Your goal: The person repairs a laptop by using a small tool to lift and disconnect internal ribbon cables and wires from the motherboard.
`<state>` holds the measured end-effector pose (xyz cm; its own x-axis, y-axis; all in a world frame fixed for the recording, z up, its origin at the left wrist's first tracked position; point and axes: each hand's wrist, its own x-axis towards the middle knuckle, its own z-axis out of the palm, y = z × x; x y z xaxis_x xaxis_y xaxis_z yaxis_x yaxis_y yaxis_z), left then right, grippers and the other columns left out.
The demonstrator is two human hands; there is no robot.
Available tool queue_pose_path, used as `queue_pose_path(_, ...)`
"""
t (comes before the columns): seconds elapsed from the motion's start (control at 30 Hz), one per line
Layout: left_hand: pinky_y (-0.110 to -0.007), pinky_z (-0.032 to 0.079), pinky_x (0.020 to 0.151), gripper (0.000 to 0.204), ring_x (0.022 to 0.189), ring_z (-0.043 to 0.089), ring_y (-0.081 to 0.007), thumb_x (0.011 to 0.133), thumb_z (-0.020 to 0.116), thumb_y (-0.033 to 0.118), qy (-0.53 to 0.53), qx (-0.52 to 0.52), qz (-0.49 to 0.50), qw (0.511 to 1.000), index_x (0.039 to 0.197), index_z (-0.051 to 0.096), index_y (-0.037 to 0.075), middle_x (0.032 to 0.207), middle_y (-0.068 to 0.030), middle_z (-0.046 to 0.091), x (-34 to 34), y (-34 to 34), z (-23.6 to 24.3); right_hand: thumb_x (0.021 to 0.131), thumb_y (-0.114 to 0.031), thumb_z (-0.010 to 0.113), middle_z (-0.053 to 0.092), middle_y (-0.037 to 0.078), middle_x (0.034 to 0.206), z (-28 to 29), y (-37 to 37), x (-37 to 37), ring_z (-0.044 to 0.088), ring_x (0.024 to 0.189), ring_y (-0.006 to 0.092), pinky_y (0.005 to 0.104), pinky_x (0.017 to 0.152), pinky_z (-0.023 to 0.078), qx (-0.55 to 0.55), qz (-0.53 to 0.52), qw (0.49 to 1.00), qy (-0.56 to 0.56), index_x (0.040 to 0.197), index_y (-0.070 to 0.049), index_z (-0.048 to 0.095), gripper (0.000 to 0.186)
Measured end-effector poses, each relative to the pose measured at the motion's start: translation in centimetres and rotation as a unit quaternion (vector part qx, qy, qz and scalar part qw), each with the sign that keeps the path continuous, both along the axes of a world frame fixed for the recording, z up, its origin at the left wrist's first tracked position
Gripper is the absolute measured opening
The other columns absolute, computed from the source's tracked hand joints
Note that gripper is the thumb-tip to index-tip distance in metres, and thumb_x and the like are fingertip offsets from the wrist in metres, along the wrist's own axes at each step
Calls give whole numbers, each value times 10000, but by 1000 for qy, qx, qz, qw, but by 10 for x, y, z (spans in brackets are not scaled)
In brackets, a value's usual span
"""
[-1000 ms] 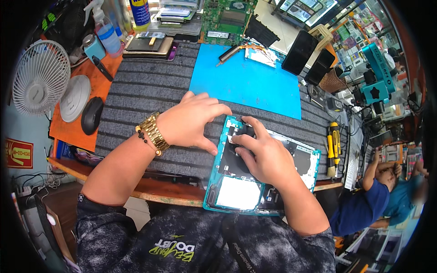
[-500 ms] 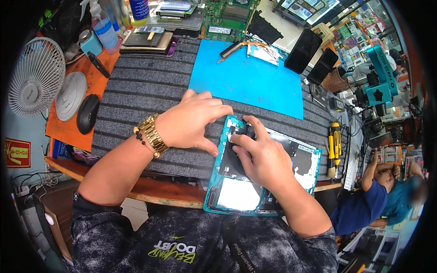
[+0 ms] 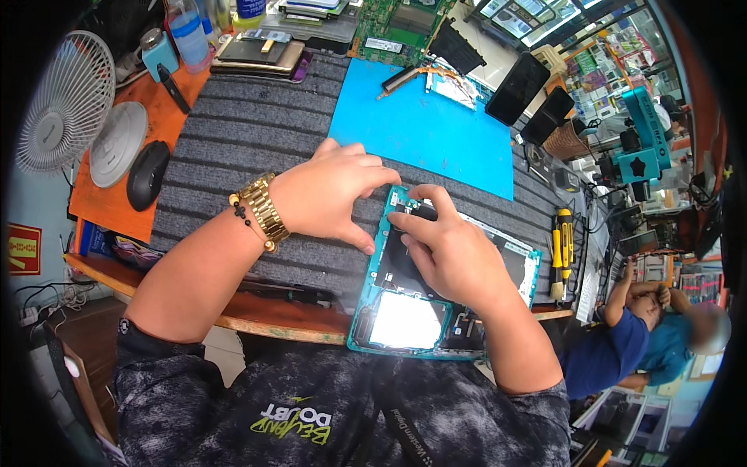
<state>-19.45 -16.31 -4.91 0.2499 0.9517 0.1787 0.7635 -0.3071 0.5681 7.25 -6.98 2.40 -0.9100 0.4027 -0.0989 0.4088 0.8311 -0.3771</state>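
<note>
The work in hand seems to be fine finger work at the far left corner of a teal laptop shell (image 3: 393, 276). The shell lies with its inner side up at the near edge of the bench (image 3: 311, 327), right of the middle, and its near part goes out over this edge.

The left hand (image 3: 331, 191) has thumb and forefinger spread wide along the shell's left side; whether they press on the rim, I cannot tell. The right hand (image 3: 455, 249) is bent over the same corner, with the fingertips brought near to each other on the inner side; if they pinch some small part, I cannot see it. In my judgement, the next move calls for a light, exact touch of the right fingertips, while the left hand keeps the shell from sliding on the striped mat (image 3: 257, 140).

About the containers: near the far left corner of the bench stands a clear bottle (image 3: 189, 39), which seems to have liquid inside. Beside it is a light blue canister (image 3: 158, 54); its walls hide the content. Toward the far right corner there is a woven basket (image 3: 566, 140), and its content I cannot make out.
</note>
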Motion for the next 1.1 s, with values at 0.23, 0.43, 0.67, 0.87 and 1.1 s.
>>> queue_pose_path(0.23,-520,435,1112,982,1252,648,-305,785,1062,622,6,45,2,999,1560,725,122,1231,-59,731,4,-5,-3,1033,-103,820,705,167,1512,-3,14,2,853,1009,403,517,878,692,-37,28,998,48,1354,-135,882,329)
queue_pose_path(0.43,-531,436,1116,994,1333,624,-334,797,1037,655,41,69,35,996,1574,711,129,1348,-86,714,13,-10,-7,1021,-86,819,717,165,1498,9,11,7,857,977,383,500,834,696,30,48,998,18,1369,-138,880,357)
queue_pose_path(0.67,-533,450,1154,947,1326,640,-318,816,1011,660,39,62,44,996,1541,747,111,1301,-88,725,16,-11,-5,1120,-120,768,720,203,1423,7,70,12,808,1040,370,452,934,655,8,-88,991,101,1443,-93,859,337)
queue_pose_path(0.87,-524,449,1135,940,1298,633,-310,837,994,674,47,81,35,995,1535,748,95,1286,-85,706,15,-11,-7,1195,-213,717,729,185,1419,-16,122,20,739,1238,351,442,1058,609,-30,-161,983,81,1488,-84,843,344)
queue_pose_path(1.1,-513,445,1132,1105,1282,618,-318,782,1016,715,61,80,22,995,1614,696,61,1311,-97,681,13,-13,-4,1220,-244,671,746,186,1407,-22,135,27,746,1286,340,424,1158,564,-105,-184,971,110,1497,-19,807,381)
